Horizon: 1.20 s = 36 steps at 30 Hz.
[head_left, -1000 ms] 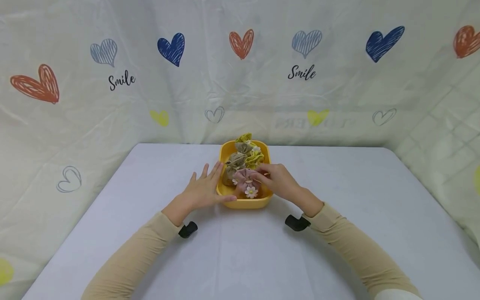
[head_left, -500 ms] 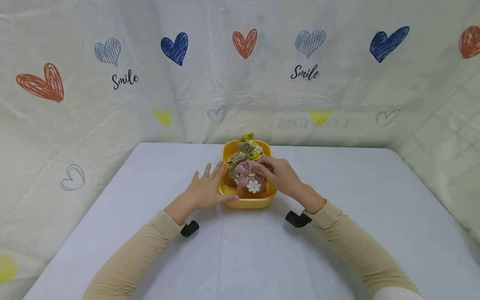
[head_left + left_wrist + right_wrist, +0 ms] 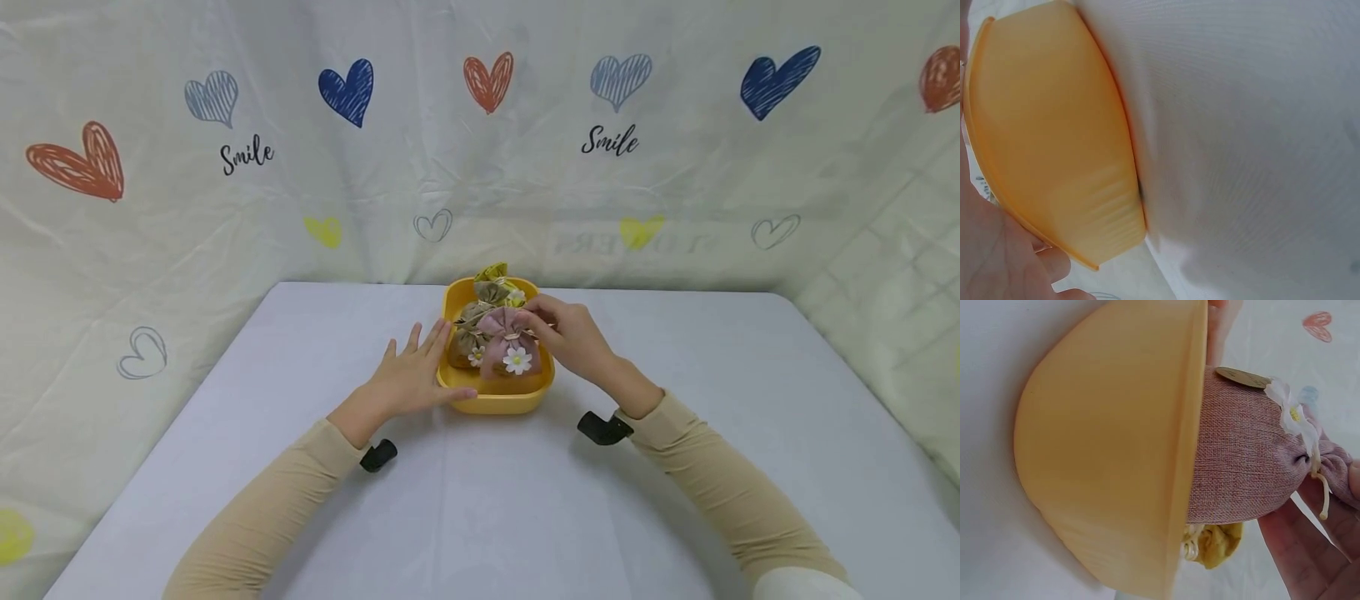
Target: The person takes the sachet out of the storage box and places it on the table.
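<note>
My right hand (image 3: 576, 340) pinches a pink drawstring pouch (image 3: 491, 357) by its gathered neck. It stands upright over a yellow plastic basket (image 3: 491, 406), a white fabric flower on its front. In the right wrist view the pouch (image 3: 1241, 450) shows above the rim, its lower part hidden by the basket wall (image 3: 1110, 437). Fingers spread, my left hand (image 3: 408, 379) rests along the basket's left rim, the thumb over the front edge. Behind the pink pouch are grey-brown pouches (image 3: 470, 340) and a yellow pouch (image 3: 491, 272), partly hidden.
The basket stands on a white-covered table (image 3: 480, 500), near its far edge. A white curtain (image 3: 405, 167) printed with hearts and "Smile" hangs behind. Black wrist cameras are strapped to the left wrist (image 3: 378, 456) and right wrist (image 3: 604, 428).
The right hand has drawn the pink pouch up and slightly right, from lying low in the basket to upright. It now covers more of the yellow pouch. The left hand stays at the rim.
</note>
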Each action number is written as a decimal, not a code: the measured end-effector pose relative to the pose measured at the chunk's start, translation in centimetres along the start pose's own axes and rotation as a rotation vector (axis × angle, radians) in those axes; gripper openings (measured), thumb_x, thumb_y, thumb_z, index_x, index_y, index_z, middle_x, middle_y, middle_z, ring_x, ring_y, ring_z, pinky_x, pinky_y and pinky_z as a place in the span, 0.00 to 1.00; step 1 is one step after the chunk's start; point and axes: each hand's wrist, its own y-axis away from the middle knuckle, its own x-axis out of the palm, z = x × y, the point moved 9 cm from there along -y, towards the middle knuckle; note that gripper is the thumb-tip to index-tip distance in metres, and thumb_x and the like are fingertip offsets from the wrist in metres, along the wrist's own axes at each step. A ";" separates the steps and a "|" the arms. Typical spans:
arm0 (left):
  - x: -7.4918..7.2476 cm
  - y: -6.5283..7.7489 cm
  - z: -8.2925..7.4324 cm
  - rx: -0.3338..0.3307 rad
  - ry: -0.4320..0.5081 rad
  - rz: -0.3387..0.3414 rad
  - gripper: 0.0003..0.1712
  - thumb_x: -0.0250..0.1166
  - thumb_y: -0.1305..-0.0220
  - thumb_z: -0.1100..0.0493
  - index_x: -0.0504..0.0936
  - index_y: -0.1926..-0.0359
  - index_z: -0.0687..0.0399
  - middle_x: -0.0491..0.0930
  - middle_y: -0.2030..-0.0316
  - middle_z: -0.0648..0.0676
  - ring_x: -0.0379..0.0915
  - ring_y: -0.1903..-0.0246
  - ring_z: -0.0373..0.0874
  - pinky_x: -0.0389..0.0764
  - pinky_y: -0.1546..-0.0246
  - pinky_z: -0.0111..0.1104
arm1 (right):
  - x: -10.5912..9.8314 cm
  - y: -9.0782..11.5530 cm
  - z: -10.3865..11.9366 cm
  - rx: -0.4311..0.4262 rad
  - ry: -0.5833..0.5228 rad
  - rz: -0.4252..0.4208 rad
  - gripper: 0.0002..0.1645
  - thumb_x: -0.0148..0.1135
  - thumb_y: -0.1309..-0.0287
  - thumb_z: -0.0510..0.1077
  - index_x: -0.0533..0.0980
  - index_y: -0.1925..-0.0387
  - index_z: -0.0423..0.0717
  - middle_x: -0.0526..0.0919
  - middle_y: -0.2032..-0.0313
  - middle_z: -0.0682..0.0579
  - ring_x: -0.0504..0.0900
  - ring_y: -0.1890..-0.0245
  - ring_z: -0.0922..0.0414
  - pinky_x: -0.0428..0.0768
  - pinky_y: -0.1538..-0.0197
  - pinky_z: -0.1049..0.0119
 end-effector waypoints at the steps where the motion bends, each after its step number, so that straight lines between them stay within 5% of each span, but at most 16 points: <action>1: 0.0 0.0 0.0 0.000 -0.001 -0.002 0.68 0.41 0.58 0.14 0.32 0.27 0.49 0.31 0.28 0.48 0.28 0.31 0.57 0.40 0.40 0.61 | -0.2 0.0 0.0 0.001 0.002 -0.006 0.07 0.56 0.37 0.41 0.78 0.65 0.42 0.82 0.71 0.51 0.79 0.73 0.59 0.78 0.69 0.64; 20: 0.0 0.0 0.0 -0.007 0.001 0.005 0.67 0.44 0.56 0.15 0.31 0.27 0.48 0.31 0.28 0.48 0.27 0.31 0.56 0.40 0.39 0.60 | -3.4 0.2 -1.8 0.173 -0.151 -0.084 0.16 0.55 0.36 0.50 0.77 0.62 0.40 0.82 0.68 0.49 0.81 0.69 0.58 0.80 0.63 0.64; 29: 0.0 0.0 -0.1 -0.009 0.021 0.010 0.66 0.45 0.56 0.16 0.32 0.27 0.48 0.30 0.28 0.47 0.26 0.31 0.56 0.39 0.39 0.60 | -5.0 0.6 -2.3 0.191 -0.108 -0.119 0.13 0.53 0.34 0.43 0.77 0.60 0.35 0.83 0.65 0.43 0.82 0.66 0.51 0.80 0.63 0.65; 36: 0.1 0.0 0.0 -0.017 0.026 0.024 0.66 0.45 0.56 0.16 0.31 0.27 0.47 0.29 0.28 0.47 0.26 0.31 0.56 0.38 0.39 0.60 | -6.6 1.2 -2.8 0.196 -0.075 -0.159 0.15 0.54 0.36 0.49 0.78 0.63 0.40 0.83 0.68 0.48 0.80 0.67 0.57 0.77 0.64 0.71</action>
